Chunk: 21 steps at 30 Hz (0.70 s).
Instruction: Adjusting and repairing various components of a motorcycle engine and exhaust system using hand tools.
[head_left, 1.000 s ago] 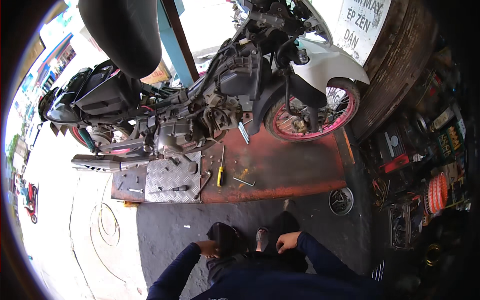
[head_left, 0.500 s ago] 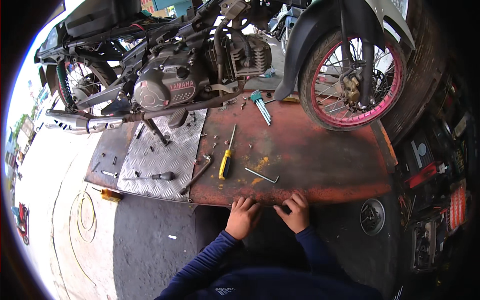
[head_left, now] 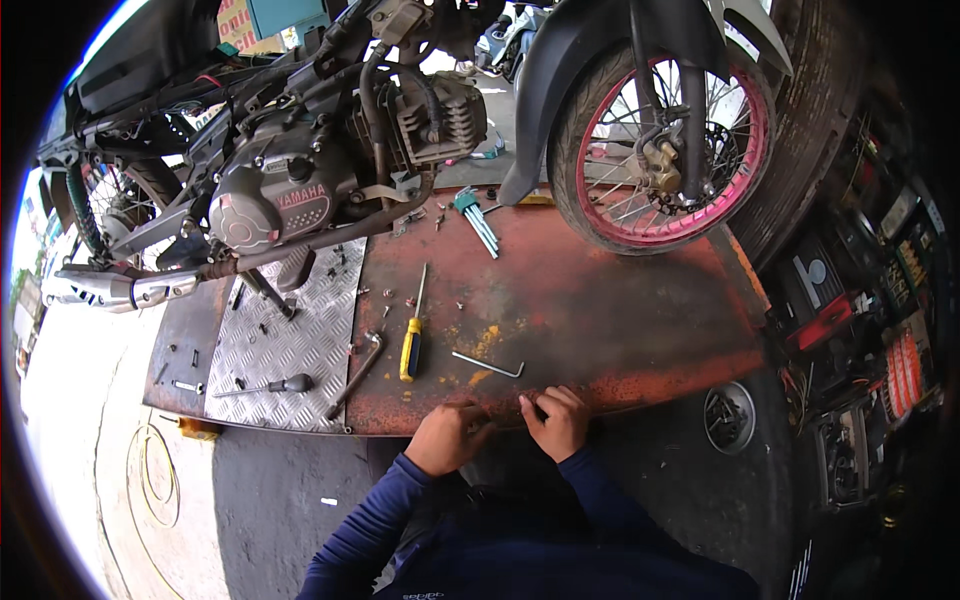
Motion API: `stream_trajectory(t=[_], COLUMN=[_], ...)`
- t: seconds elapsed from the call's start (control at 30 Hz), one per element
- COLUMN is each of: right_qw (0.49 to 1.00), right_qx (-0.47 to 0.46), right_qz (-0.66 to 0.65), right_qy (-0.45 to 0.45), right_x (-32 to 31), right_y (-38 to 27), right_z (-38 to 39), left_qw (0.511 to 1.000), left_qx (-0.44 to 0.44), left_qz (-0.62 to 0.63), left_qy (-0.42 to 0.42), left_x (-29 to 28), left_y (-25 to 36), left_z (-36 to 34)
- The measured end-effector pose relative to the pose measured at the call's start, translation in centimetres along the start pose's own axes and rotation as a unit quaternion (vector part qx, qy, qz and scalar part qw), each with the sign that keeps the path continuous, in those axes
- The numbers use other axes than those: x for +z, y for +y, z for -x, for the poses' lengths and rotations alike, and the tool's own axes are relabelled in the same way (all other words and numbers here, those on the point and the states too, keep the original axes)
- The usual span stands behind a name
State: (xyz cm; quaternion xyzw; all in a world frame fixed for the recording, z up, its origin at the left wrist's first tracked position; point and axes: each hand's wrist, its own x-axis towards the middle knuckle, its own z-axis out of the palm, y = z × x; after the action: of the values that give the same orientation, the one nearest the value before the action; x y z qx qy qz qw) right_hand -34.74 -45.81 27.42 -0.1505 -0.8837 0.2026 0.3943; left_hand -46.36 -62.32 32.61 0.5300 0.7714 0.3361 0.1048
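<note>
My left hand rests at the front edge of the rust-red metal bench, fingers loosely bent and thumb apart. To its right, my right hand lies at the same edge, thumb spread from bent fingers. Neither hand shows anything in it. Just beyond them lies an L-shaped hex key. A yellow-handled screwdriver points away from me, left of the hex key. Farther left are a bent-handled wrench and a dark-handled screwdriver on the tread plate.
A partly stripped motorcycle stands over the bench, with its engine at left and its pink-rimmed front wheel at right. A teal-held hex key set and several loose screws lie about. A round metal bowl sits lower right.
The view has shifted, moving the bench and motorcycle leftward in the picture. Both hands stay at the bench's front edge. The tools keep their places on it.
</note>
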Motion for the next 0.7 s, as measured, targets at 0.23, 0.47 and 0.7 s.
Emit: stream_trajectory(t=[0.23, 0.47, 0.7], right_qw=[0.998, 0.996, 0.997], right_qx=[0.039, 0.035, 0.044], right_qz=[0.039, 0.079, 0.063], right_qy=[0.040, 0.037, 0.012], right_x=[0.5, 0.4, 0.9], right_y=[0.2, 1.2, 1.6], right_z=[-0.1, -0.7, -0.8], left_qw=[0.983, 0.925, 0.909], left_qx=[0.079, 0.094, 0.193], left_qz=[-0.138, -0.362, -0.251], left_qy=[0.095, 0.068, 0.272], left_x=[1.3, 7.0, 12.6], left_y=[-6.4, -11.0, -15.7], left_z=[-20.7, -41.4, -49.5])
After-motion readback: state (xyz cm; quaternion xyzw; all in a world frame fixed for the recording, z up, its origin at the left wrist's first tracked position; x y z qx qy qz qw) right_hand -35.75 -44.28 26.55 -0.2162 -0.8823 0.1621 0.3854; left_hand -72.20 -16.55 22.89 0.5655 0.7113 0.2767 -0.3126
